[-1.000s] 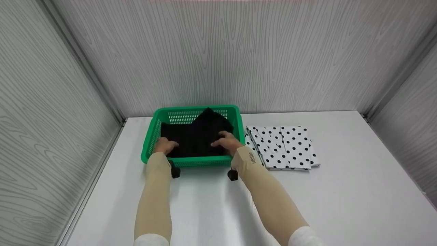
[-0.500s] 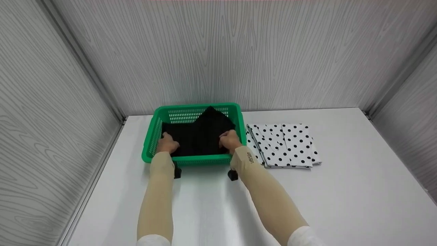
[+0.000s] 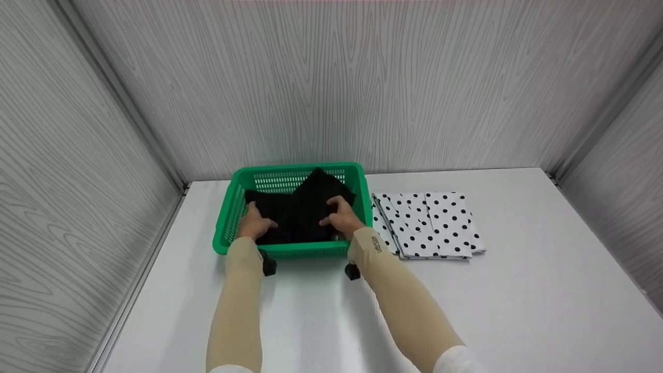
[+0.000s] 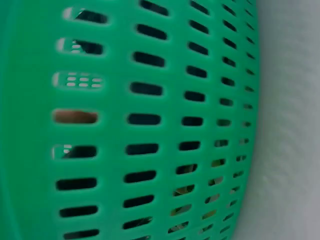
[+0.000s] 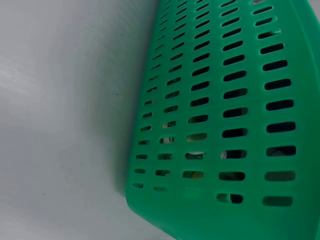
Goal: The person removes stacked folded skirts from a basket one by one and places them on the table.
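A green plastic basket stands on the table against the back wall. Black cloth fills much of it, one corner peaking near the back right. My left hand reaches over the front rim at the left; its thumb and a finger are spread on the cloth. At the front right my right hand rests on the same cloth, thumb and finger apart. Other fingertips are hidden. Both wrist views show the slotted basket wall; a skin-toned patch shows through one slot in the left one.
White cloth with black dots lies folded flat, right beside the basket. Through the slots in the right wrist view, yellowish and pale bits show low inside the basket. Grey wood-grain panels enclose the white table.
The right hand's thumb and finger have spread from a curled pose on the cloth. Between the hands the black cloth looks more bunched. The whole head view has shifted slightly.
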A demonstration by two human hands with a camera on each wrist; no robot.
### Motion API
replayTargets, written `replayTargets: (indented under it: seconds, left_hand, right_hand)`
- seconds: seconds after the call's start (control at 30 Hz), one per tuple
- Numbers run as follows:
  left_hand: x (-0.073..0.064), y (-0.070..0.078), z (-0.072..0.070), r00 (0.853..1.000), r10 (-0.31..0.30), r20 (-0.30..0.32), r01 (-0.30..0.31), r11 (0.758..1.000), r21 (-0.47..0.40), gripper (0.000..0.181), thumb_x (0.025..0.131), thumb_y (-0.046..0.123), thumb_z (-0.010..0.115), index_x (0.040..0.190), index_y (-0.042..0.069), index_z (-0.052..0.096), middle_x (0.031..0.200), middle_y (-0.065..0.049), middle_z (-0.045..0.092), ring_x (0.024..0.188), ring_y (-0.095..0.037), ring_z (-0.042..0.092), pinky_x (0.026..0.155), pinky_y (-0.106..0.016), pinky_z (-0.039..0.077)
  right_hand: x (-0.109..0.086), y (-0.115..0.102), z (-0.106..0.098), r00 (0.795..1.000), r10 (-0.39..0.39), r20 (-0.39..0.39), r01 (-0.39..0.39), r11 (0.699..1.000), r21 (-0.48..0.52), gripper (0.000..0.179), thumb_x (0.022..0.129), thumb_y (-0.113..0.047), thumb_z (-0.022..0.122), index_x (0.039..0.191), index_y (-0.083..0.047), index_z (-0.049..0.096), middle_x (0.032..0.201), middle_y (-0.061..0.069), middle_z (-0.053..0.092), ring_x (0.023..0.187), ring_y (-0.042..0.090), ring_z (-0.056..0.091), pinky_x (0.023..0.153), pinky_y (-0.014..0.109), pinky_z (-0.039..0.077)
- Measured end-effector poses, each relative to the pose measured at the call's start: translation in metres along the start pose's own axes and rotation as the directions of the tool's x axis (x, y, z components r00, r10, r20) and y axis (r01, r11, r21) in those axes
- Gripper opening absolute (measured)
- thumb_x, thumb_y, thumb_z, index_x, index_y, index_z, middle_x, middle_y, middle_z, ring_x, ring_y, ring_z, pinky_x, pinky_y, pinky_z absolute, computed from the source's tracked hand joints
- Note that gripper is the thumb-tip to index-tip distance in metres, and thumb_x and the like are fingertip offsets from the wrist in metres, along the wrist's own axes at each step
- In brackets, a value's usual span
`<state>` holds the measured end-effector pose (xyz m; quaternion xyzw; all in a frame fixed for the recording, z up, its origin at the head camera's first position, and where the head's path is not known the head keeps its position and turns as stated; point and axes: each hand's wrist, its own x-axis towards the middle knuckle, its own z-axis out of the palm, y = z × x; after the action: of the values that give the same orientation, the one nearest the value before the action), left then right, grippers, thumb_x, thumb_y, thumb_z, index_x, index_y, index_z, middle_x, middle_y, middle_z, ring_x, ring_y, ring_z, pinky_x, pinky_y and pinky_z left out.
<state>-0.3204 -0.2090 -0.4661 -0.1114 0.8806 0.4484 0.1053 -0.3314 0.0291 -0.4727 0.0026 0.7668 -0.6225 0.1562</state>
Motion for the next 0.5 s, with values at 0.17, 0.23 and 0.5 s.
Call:
replayTargets:
  seconds: [0.17,0.23,0.5]
  left_hand:
    - [0.0015,0.0002,-0.0025,0.993,0.076,0.093,-0.073,0.997,-0.039,0.100,0.090,-0.006,0.061,0.162,0.006,-0.007,0.166,-0.025,0.001,0.148,-0.044,0.020,0.117,-0.053,0.028]
    - [0.0012,0.0012,-0.0015,0.990,0.118,0.080,-0.116,0.993,-0.027,0.088,0.089,-0.010,0.058,0.163,0.004,0.013,0.165,-0.026,0.012,0.142,-0.042,0.031,0.113,-0.053,0.034]
    - [-0.0055,0.0003,-0.0025,0.988,0.153,0.009,-0.152,0.984,-0.090,0.066,0.090,-0.012,0.052,0.154,-0.004,0.038,0.160,-0.027,0.028,0.136,-0.035,0.036,0.112,-0.049,0.037]
  right_hand:
    - [-0.0012,-0.0015,-0.0023,0.994,0.033,0.107,-0.030,0.999,-0.027,0.084,0.090,0.017,0.055,0.162,-0.016,0.028,0.165,0.016,0.020,0.127,0.030,0.044,0.086,0.037,0.051]
    - [-0.0025,-0.0026,-0.0029,0.991,0.050,0.127,-0.044,0.998,-0.052,0.080,0.092,0.016,0.050,0.162,-0.017,0.030,0.162,0.018,0.027,0.106,0.027,0.052,0.068,0.031,0.047]
    - [-0.0086,-0.0036,-0.0028,0.991,-0.081,0.110,0.086,0.996,-0.038,0.078,0.089,0.022,0.043,0.160,-0.008,0.032,0.165,0.013,0.024,0.139,0.026,0.036,0.099,0.032,0.043]
